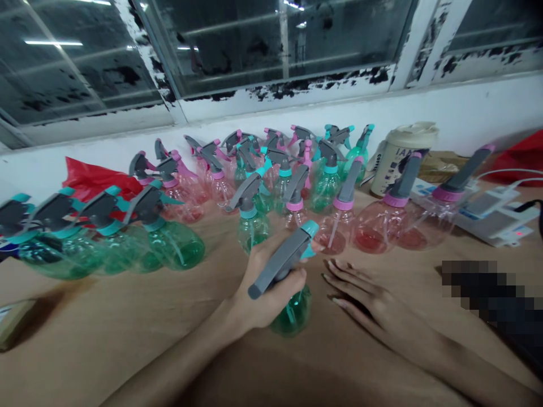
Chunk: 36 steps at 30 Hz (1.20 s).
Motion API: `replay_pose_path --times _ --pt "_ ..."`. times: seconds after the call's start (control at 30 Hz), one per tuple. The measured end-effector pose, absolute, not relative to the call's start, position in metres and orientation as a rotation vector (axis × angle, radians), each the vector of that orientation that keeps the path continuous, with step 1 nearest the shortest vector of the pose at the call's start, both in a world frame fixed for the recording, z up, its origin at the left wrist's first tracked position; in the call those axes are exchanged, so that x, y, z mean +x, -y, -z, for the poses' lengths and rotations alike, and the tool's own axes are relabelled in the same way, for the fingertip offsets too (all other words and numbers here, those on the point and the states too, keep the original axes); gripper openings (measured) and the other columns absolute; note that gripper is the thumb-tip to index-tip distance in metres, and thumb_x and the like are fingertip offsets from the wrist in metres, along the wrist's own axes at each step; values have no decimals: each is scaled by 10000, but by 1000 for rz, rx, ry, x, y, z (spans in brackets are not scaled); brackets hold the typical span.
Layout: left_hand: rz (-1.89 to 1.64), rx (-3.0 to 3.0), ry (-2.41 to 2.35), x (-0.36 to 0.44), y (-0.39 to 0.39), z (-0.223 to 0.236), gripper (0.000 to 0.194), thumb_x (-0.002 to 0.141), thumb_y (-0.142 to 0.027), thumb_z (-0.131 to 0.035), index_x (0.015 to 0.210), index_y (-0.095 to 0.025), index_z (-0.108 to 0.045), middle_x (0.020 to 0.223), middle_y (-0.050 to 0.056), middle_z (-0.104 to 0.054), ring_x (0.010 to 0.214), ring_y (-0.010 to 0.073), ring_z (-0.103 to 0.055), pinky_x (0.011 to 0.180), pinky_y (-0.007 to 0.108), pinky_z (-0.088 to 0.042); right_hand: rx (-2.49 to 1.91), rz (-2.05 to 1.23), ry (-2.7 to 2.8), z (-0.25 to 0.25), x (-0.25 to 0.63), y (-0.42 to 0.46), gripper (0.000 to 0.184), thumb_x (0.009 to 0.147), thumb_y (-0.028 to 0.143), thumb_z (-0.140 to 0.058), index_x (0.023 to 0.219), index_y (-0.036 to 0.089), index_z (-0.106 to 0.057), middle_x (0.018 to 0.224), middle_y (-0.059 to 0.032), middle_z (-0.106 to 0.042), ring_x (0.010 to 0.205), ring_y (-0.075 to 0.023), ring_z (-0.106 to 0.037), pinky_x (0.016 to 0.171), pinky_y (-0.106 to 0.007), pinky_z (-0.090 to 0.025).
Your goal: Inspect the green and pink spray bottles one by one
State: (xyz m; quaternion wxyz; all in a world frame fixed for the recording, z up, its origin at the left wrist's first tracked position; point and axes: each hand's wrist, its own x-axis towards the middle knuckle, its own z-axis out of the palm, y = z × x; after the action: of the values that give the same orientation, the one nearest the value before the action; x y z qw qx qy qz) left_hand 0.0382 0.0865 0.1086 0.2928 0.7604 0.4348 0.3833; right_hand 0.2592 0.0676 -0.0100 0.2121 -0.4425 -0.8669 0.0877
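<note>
My left hand (pixel 271 282) is wrapped round the neck of a green spray bottle (pixel 292 316) with a grey and turquoise trigger head. The bottle is at the middle of the table, its nozzle pointing up and to the right. Some green liquid and a dip tube show through its clear wall. Just right of it, my right hand (pixel 365 299) lies flat on the table, fingers stretched out and holding nothing. Beyond my left hand stands another green spray bottle (pixel 250 226), beside a pink-collared spray bottle (pixel 333 229) with a little pink liquid.
Several green spray bottles (pixel 178 249) form a row at the left. More pink and green ones crowd along the wall. A cream cup (pixel 401 158), a white power strip (pixel 492 217), red plastic (pixel 99 183) and a pixelated dark object (pixel 492 294) are also on the table (pixel 169 328).
</note>
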Motion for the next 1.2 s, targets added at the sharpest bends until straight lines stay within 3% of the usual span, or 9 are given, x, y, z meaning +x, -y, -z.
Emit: replay_pose_path --times 0.27,0.4,0.63,0.87,1.03,1.2 --pt "-1005 2037 -1129 44 -92 -97 72 711 -147 -483 743 -208 -503 752 4 -543 682 146 -541 725 302 -494 -1210 -191 2404 15 260 -68 454 901 321 -446 1345 247 -388 1404 -14 -393 1284 -219 -364 1048 -466 -348" --pt "-966 2131 -1126 42 -94 -95 169 704 -132 -502 853 -210 -521 797 12 -573 674 147 -563 692 294 -501 -1201 -209 2389 14 260 -68 461 897 318 -453 1348 257 -382 1399 -13 -402 1280 -222 -369 1046 -465 -351" --pt "-872 2066 -1033 39 -92 -103 386 735 -209 -532 1113 -189 -457 1021 84 -587 838 191 -612 742 343 -527 -1197 -248 2354 13 259 -67 490 897 313 -456 1370 282 -331 1398 -7 -403 1275 -223 -375 1042 -463 -354" --pt "-1015 2225 -963 40 -96 -104 472 626 -173 -624 1078 -214 -493 1018 68 -616 880 210 -610 796 346 -510 -1220 -245 2406 11 259 -67 469 905 327 -434 1362 264 -354 1408 -9 -386 1285 -220 -361 1048 -467 -342" --pt "-992 2250 -1088 41 -96 -103 236 644 -202 -590 863 -237 -512 797 12 -599 696 189 -599 657 323 -516 -1222 -261 2383 10 259 -67 480 900 334 -444 1365 264 -350 1405 -8 -394 1288 -220 -355 1052 -458 -340" --pt "-998 2194 -1123 43 -96 -105 92 666 -203 -528 748 -218 -488 734 9 -580 614 167 -580 582 294 -483 -1219 -232 2391 12 259 -67 495 901 331 -445 1376 269 -322 1405 -7 -391 1290 -220 -351 1055 -463 -335"
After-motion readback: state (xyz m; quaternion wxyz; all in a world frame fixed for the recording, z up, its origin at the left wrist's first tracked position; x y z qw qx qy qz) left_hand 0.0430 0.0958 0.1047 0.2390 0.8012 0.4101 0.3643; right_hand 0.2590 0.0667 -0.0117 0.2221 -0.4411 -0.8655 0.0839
